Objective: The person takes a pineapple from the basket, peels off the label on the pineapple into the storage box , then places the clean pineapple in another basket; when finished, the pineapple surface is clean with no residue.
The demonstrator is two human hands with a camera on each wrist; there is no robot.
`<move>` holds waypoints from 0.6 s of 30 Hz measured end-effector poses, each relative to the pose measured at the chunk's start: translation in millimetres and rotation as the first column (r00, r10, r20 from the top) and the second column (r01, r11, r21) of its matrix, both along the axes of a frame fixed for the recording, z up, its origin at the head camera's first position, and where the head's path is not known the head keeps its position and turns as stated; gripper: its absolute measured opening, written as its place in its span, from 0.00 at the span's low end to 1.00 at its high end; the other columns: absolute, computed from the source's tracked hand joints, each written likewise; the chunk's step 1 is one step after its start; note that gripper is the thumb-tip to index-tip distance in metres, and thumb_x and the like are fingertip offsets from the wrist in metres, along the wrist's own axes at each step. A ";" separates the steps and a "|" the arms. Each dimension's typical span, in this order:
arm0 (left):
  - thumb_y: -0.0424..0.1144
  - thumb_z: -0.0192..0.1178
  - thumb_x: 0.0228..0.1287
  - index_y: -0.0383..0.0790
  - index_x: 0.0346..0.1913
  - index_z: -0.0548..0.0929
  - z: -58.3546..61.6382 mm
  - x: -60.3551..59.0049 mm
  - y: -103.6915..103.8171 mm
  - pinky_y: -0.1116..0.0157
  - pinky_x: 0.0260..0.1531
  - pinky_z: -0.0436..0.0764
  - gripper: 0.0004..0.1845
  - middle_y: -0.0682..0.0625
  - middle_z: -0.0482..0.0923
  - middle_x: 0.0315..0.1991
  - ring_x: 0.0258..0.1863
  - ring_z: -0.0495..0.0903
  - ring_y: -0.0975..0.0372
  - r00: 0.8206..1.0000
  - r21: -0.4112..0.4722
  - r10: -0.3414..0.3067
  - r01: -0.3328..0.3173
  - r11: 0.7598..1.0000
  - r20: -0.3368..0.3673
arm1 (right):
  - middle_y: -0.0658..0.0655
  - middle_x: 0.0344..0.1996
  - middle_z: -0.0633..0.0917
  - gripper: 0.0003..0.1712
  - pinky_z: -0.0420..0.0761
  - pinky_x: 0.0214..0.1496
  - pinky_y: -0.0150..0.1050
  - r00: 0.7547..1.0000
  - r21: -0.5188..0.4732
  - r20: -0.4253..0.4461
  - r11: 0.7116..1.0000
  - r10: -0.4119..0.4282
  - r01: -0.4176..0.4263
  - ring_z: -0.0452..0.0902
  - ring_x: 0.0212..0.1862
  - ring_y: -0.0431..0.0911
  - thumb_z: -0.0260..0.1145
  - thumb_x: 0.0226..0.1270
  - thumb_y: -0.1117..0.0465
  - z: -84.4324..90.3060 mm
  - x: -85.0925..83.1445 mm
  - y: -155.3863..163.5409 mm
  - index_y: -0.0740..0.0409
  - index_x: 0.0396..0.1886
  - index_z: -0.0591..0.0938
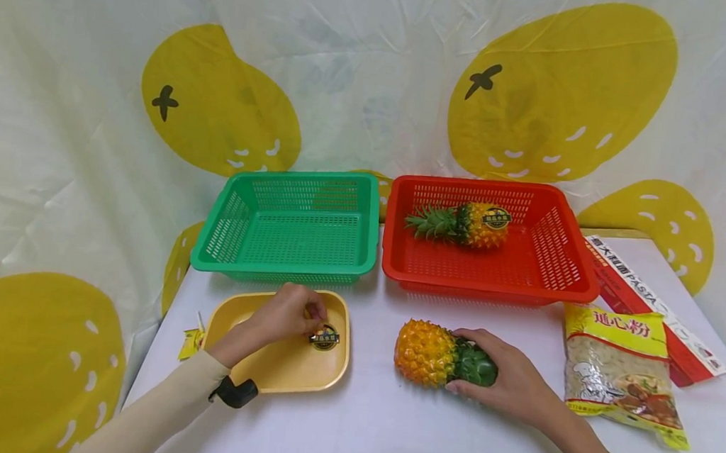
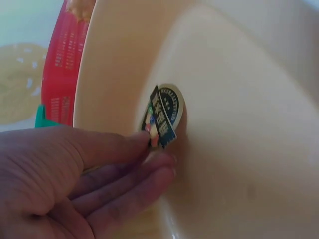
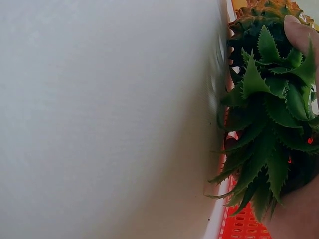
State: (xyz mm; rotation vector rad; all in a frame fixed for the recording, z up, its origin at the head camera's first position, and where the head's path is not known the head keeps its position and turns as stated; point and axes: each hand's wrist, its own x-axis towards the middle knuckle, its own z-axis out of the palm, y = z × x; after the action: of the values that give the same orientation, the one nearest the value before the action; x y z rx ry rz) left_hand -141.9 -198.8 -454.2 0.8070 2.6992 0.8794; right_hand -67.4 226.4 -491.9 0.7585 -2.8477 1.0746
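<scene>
A pineapple [image 1: 425, 352] with glossy, knobbly orange-yellow skin lies on its side on a white surface [image 1: 385, 427], in front of a red perforated plastic basket [image 1: 486, 290]. Its long axis runs roughly left to right in the head view. The rounded base points left and the green crown [image 1: 478, 367] points right, toward the wrist of the right hand [image 1: 511, 377]. Seen close up, the crown is a dense sheaf of pointed leaves with saw-toothed edges. The right hand reaches in from the lower right, palm over the crown; its grip is curled round the neck of the fruit, thumb on the near side and fingers on the far side.

The left hand [image 1: 288, 313] comes from the lower left, bent down over a shallow, smooth, cream-yellow tray [image 1: 262, 368] with rounded corners. Its grip is a pinch: thumb and index finger press together on a flat, round black-and-gold sticker [image 2: 164, 117] crossed by a dark banner, while the other fingers bend loosely. Whether the sticker touches the tray cannot be told.

A second pineapple [image 1: 487, 226] lies in the red basket, crown pointing left.
</scene>
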 end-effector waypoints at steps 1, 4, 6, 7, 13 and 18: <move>0.22 0.75 0.54 0.37 0.33 0.90 -0.5 -0.1 0.3 0.70 0.31 0.83 0.08 0.54 0.86 0.29 0.30 0.83 0.68 1.000 -0.006 0.004 -0.004 1.000 -0.004 | 0.46 0.61 0.83 0.46 0.82 0.58 0.58 1.000 0.001 -0.002 1.000 0.000 0.000 0.80 0.60 0.47 0.81 0.56 0.33 -0.2 0.1 0.1 0.44 0.70 0.78; 0.21 0.75 0.53 0.36 0.32 0.89 -1.0 0.5 0.8 0.70 0.30 0.83 0.09 0.54 0.86 0.28 0.29 0.83 0.67 1.000 -0.012 0.015 -0.015 1.000 -0.011 | 0.47 0.62 0.83 0.46 0.81 0.59 0.58 1.000 0.000 0.000 1.000 -0.004 0.004 0.80 0.61 0.48 0.81 0.56 0.33 -1.1 0.5 0.4 0.44 0.71 0.78; 0.21 0.75 0.52 0.36 0.32 0.89 -0.7 1.5 1.4 0.70 0.29 0.82 0.09 0.54 0.86 0.28 0.29 0.83 0.68 1.000 -0.011 0.023 -0.023 1.000 -0.004 | 0.46 0.62 0.83 0.46 0.81 0.59 0.58 1.000 0.001 0.003 1.000 -0.007 0.007 0.80 0.61 0.47 0.81 0.56 0.33 -1.6 1.0 0.6 0.44 0.71 0.78; 0.21 0.75 0.52 0.36 0.32 0.89 -0.9 2.0 1.8 0.70 0.29 0.82 0.09 0.54 0.85 0.28 0.28 0.83 0.68 1.000 -0.011 0.026 -0.026 1.000 0.000 | 0.46 0.61 0.83 0.46 0.82 0.58 0.58 1.000 0.001 0.004 1.000 -0.008 0.008 0.80 0.60 0.47 0.81 0.56 0.33 -1.9 1.2 0.7 0.44 0.71 0.78; 0.20 0.75 0.50 0.39 0.28 0.87 -1.6 3.2 2.5 0.70 0.27 0.81 0.11 0.56 0.82 0.25 0.25 0.79 0.68 0.999 -0.049 0.013 -0.015 0.999 -0.047 | 0.46 0.61 0.83 0.46 0.82 0.58 0.59 1.000 0.004 0.001 1.000 -0.007 0.007 0.80 0.60 0.47 0.80 0.57 0.32 -2.6 1.3 0.6 0.44 0.71 0.78; 0.24 0.79 0.49 0.43 0.25 0.84 -1.3 2.7 1.9 0.69 0.25 0.77 0.14 0.58 0.78 0.22 0.24 0.75 0.68 0.993 -0.114 -0.004 -0.009 0.993 -0.118 | 0.45 0.62 0.83 0.45 0.81 0.59 0.58 1.000 -0.004 0.003 1.000 -0.005 0.005 0.80 0.61 0.46 0.80 0.56 0.32 -1.9 0.9 0.7 0.43 0.71 0.78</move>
State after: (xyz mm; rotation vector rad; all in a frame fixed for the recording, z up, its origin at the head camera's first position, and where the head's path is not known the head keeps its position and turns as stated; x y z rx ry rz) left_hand -139.2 -196.9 -455.6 0.8563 2.8222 0.6908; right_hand -66.6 227.0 -493.8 0.7498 -2.8473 1.0820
